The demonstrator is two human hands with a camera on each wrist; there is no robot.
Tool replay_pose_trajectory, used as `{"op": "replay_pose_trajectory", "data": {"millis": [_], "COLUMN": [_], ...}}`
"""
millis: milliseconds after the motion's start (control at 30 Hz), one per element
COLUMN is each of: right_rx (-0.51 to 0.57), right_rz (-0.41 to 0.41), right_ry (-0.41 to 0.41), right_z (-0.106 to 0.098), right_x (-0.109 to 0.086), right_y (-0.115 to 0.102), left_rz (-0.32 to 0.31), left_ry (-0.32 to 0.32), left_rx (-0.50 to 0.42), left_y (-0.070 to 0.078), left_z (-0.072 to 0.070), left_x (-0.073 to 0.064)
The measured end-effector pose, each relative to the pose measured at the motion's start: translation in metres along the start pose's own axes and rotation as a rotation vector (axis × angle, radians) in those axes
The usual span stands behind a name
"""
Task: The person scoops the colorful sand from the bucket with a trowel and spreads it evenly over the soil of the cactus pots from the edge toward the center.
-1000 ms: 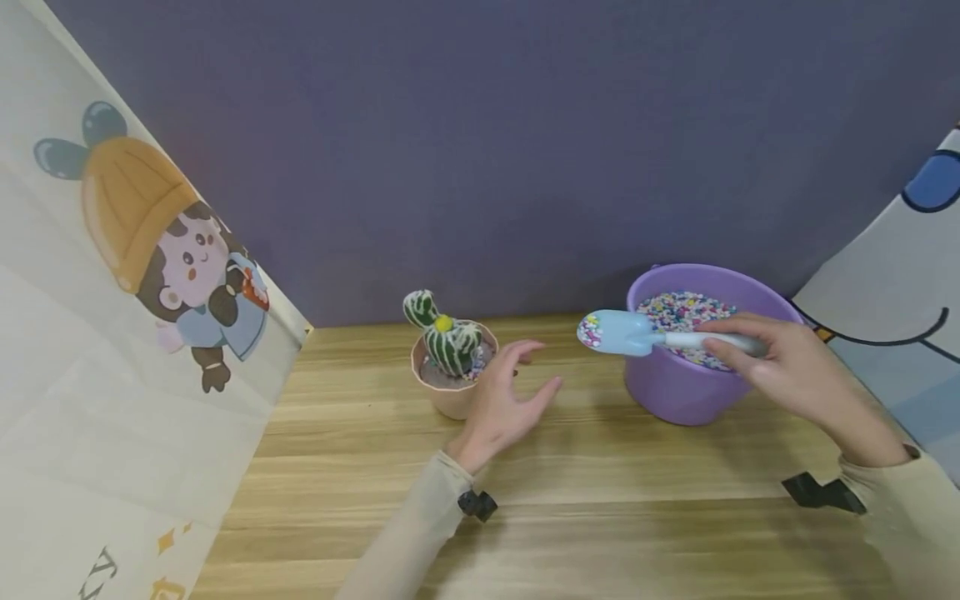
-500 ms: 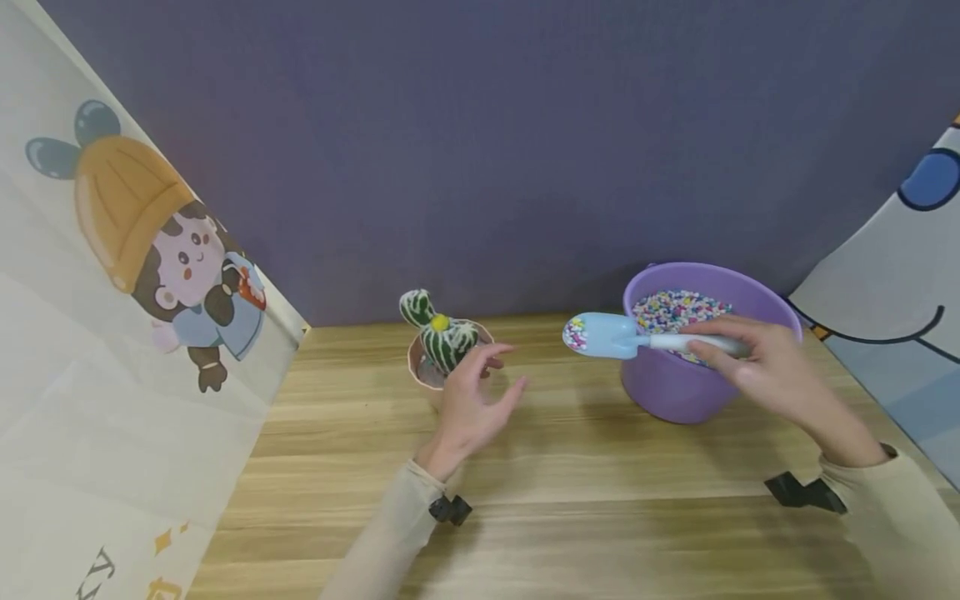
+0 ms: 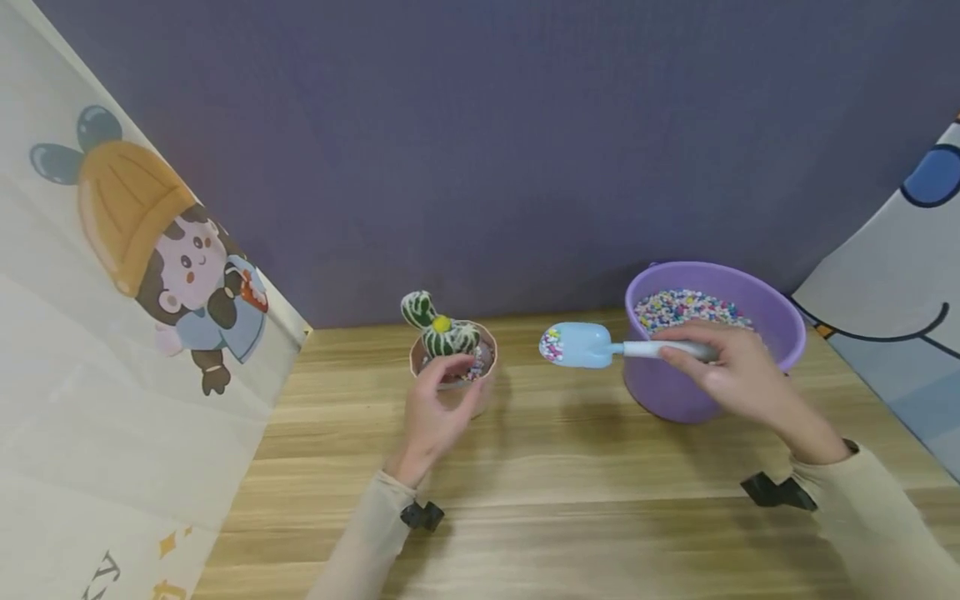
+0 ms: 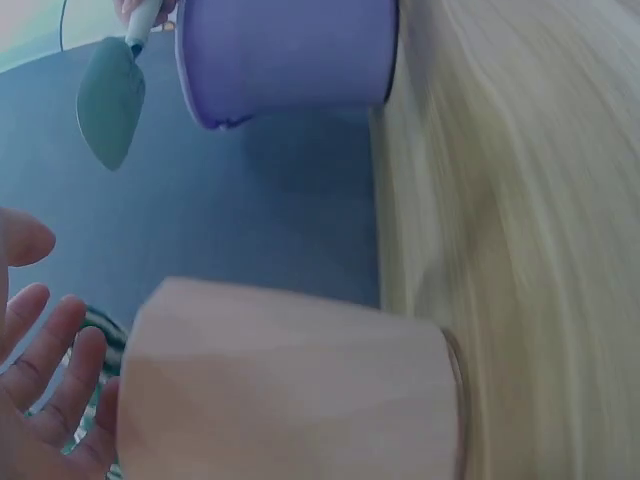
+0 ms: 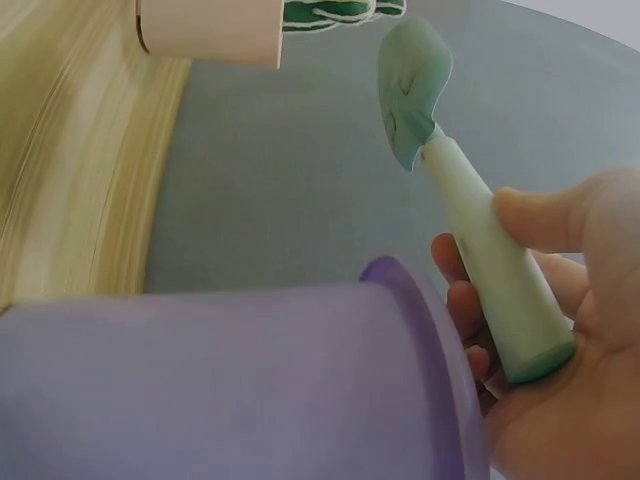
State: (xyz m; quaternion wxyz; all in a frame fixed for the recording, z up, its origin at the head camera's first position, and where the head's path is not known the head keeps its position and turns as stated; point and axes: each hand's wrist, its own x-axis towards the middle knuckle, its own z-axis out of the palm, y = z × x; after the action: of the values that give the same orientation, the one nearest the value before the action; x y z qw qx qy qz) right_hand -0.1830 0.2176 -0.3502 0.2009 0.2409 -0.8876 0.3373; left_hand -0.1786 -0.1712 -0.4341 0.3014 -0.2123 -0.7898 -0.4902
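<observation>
My right hand [image 3: 731, 367] grips the white handle of a light blue hand trowel [image 3: 587, 345], thumb on top and fingers beneath. Small multicoloured beads [image 3: 552, 344] lie at the trowel's tip, level above the table between pot and bucket. A cactus [image 3: 450, 337] with a yellow flower stands in a pale pink pot [image 4: 290, 385], where some coloured beads lie on grey filling. My left hand [image 3: 431, 412] is in front of the pot, fingers bent loosely near its rim and gripping nothing. Whether its fingertips touch the pot, I cannot tell.
A purple bucket [image 3: 663, 383] filled with multicoloured beads stands on the right, below my right hand. The wooden table [image 3: 585, 533] meets a dark blue-grey wall [image 3: 487, 167] at the back. Printed white panels [image 3: 75, 375] flank both sides.
The trowel and my right hand have moved left, from over the bucket towards the pot. My left hand has shifted left and down, from the pot's right side to its front.
</observation>
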Motion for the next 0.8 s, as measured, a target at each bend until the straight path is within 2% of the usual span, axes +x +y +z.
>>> {"op": "replay_pose_trajectory", "data": {"millis": [200, 433, 567, 733, 800], "right_rx": [0.003, -0.033, -0.012, -0.006, -0.005], "right_rz": [-0.007, -0.018, -0.012, -0.024, -0.014], "right_ry": [-0.030, -0.033, -0.032, -0.020, -0.037], "right_z": [0.010, 0.021, 0.028, 0.040, 0.045], "right_x": [0.004, 0.010, 0.013, 0.017, 0.018], "right_y": [-0.010, -0.021, -0.028, -0.032, -0.033], "left_rz": [0.012, -0.009, -0.070, -0.173, -0.209], "left_ry": [0.064, 0.161, 0.206, 0.197, 0.168], "left_rx": [0.062, 0.056, 0.056, 0.064, 0.066], "left_y": [-0.012, -0.026, -0.032, -0.038, -0.040], "left_z": [-0.010, -0.021, -0.027, -0.034, -0.036], "left_x": [-0.004, -0.003, -0.003, -0.003, -0.003]}}
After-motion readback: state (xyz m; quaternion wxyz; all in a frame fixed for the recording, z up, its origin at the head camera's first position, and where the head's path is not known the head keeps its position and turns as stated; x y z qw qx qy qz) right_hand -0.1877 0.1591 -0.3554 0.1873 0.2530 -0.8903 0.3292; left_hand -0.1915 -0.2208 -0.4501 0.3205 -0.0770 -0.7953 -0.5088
